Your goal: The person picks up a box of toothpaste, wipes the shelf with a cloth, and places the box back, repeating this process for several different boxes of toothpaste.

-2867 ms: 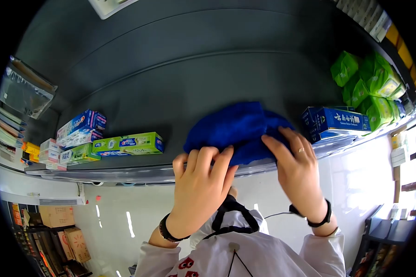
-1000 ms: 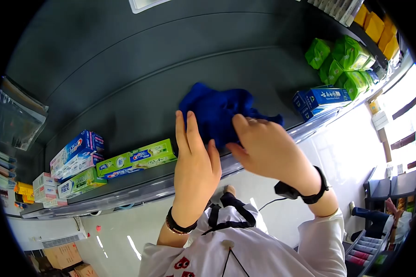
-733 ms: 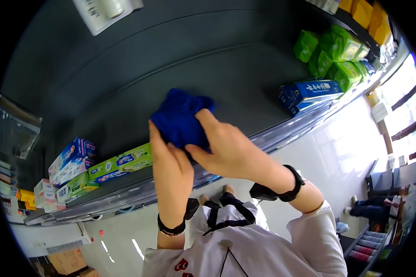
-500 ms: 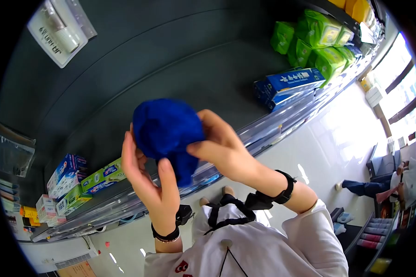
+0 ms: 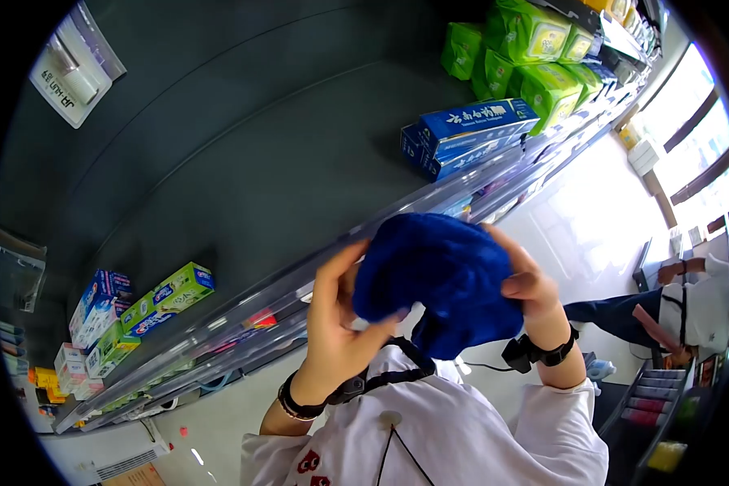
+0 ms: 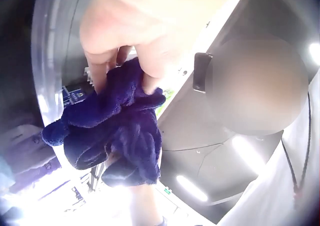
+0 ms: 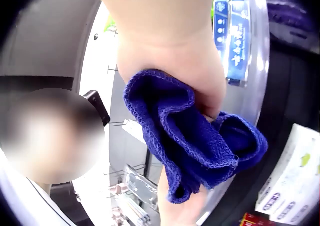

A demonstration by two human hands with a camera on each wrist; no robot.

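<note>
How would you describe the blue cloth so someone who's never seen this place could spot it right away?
Start at the long dark shelf with boxed goods. In front of its clear front rail, the left hand and right hand hold a bunched blue cloth. It is the only soft, fuzzy item; the other blue things are stiff printed boxes.

White long-sleeved top, cuffs pushed up the forearms; red print and a thin black line on its chest. Black strap loop at the collar. Left hand (image 5: 332,340): dark bead bracelet at wrist. Right hand (image 5: 526,283): black band with boxy black unit, thin cable trailing.
</note>
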